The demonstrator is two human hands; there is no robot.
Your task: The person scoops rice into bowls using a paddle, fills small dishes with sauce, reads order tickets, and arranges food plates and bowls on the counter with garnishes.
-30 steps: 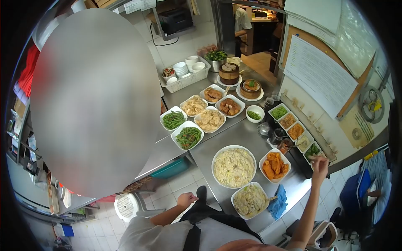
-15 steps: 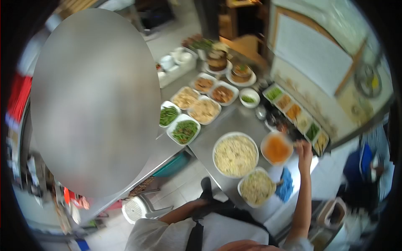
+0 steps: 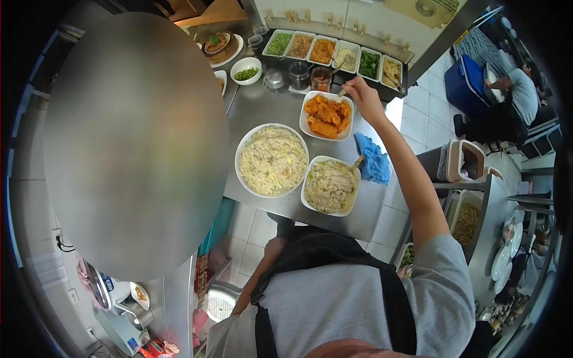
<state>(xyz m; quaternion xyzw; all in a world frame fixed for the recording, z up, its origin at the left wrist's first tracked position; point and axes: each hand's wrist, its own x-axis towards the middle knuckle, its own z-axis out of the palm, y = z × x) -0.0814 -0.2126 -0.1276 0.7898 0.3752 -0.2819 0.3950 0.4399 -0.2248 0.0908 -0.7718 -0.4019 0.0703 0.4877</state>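
My right hand point(image 3: 360, 90) is closed in a pinch on a small wooden clothespin point(image 3: 342, 93) at the rim of a white square dish of orange-coated pieces point(image 3: 327, 116). Below that dish stands a white square bowl of fried rice point(image 3: 331, 185), with another clothespin point(image 3: 359, 161) on its rim. A large round bowl of fried rice point(image 3: 271, 160) sits to the left. My left arm point(image 3: 262, 265) hangs down beside the black apron; its fingers are hidden. A crumpled blue cloth point(image 3: 372, 158) lies right of the dishes.
Along the back runs a rack of topping trays point(image 3: 323, 51), with clothespins clipped above it. Jars point(image 3: 320, 79) and a bowl of green pieces point(image 3: 246, 71) stand before it. At right are a bin point(image 3: 464, 161) and a person point(image 3: 518, 98) by a blue cooler. A grey blur covers the left.
My view has turned to the right and steadied, so the dishes appear farther left and higher. My right hand stays at the rim of the orange dish.
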